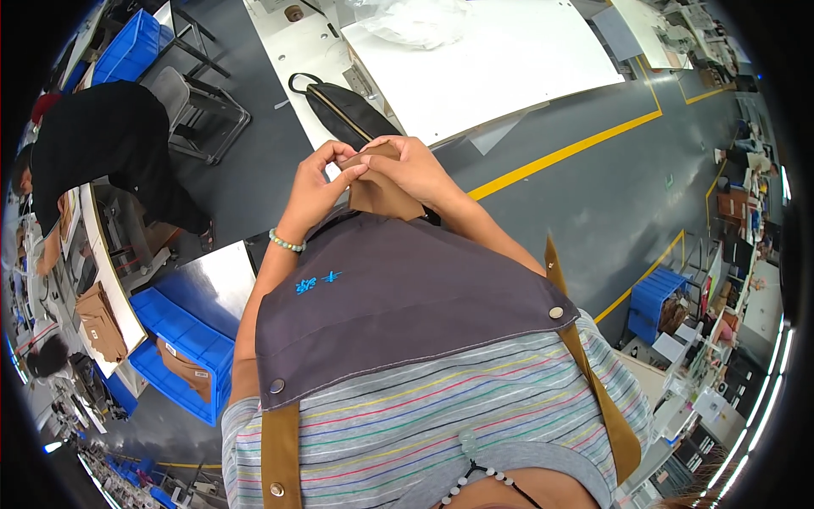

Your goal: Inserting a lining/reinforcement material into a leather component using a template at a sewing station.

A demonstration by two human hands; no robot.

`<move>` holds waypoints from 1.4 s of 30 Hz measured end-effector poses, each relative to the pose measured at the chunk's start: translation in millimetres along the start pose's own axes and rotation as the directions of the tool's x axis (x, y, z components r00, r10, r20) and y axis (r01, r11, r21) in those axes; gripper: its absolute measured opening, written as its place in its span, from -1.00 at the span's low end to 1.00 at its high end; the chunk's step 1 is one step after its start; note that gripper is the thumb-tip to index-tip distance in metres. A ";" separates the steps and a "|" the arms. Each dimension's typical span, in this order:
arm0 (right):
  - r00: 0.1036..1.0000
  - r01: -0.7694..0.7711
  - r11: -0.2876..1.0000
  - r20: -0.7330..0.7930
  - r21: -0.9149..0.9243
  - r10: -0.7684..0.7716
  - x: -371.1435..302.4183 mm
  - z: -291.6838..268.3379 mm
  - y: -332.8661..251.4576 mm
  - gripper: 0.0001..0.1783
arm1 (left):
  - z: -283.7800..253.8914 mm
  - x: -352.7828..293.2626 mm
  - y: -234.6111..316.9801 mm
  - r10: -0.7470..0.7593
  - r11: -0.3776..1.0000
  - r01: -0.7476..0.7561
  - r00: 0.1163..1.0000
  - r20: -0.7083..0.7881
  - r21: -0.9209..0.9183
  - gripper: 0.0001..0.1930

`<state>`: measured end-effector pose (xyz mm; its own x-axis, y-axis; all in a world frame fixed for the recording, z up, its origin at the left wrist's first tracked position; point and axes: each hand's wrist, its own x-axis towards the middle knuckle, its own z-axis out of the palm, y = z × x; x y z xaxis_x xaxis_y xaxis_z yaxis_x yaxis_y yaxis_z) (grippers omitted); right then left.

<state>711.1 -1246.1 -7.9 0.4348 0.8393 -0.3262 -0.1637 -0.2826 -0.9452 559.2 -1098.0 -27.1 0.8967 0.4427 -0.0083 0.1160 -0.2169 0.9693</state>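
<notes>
A piece of brown material (386,197), leather or fabric, is pinched between my two hands in front of my apron. My left hand (326,182) grips its left upper edge with thumb and fingers. My right hand (411,174) has closed on the upper right part, its thumb tip close to the left thumb. The lower part of the piece hangs down toward the dark apron (407,271). Just beyond my hands lies a black bag (343,114) with a zipper and a loop handle, at the edge of the white table.
The white worktable (492,68) ahead carries crumpled clear plastic (415,24). At the left, a blue crate (182,356) holds brown pieces, beside a bench with a brown stack (100,322). A person in black (106,136) bends over that bench, near a grey chair (199,110).
</notes>
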 end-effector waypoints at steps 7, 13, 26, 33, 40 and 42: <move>0.979 0.176 0.949 -0.057 -0.262 -0.197 9.6 -5.0 -0.7 -0.73 | -1.1 4.3 -13.1 -0.204 0.967 0.218 0.973 0.111 -0.133 -0.82; 0.993 0.072 0.970 -0.075 -0.230 -0.091 10.6 -3.8 5.0 -0.71 | 3.6 0.4 -12.8 -0.226 0.957 0.246 0.965 0.133 -0.155 -0.87; 0.959 0.269 0.954 -0.060 -0.136 -0.278 4.3 -18.0 30.1 -0.62 | 6.2 2.1 -2.2 -0.191 0.981 0.192 0.981 0.043 -0.014 -0.56; 0.919 0.374 0.900 -0.037 -0.224 -0.391 13.8 -0.3 16.6 -0.77 | -8.4 2.5 -7.5 -0.116 0.986 0.128 0.987 0.115 -0.110 -0.72; 0.919 0.241 0.959 -0.283 -0.150 -0.275 -17.8 -11.6 37.1 -0.68 | 12.2 14.0 27.7 -0.038 0.999 0.047 0.931 0.363 -0.015 -0.79; 0.914 0.225 0.971 -0.328 -0.081 -0.239 -19.5 -8.4 42.2 -0.67 | 14.1 14.7 28.2 -0.046 0.998 0.061 0.920 0.390 -0.025 -0.79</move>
<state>703.2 -1278.3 -41.5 0.7271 0.6822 -0.0771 0.0105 -0.1233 -0.9923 581.7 -1109.8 -3.4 0.9859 0.0775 -0.1485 0.1597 -0.1681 0.9727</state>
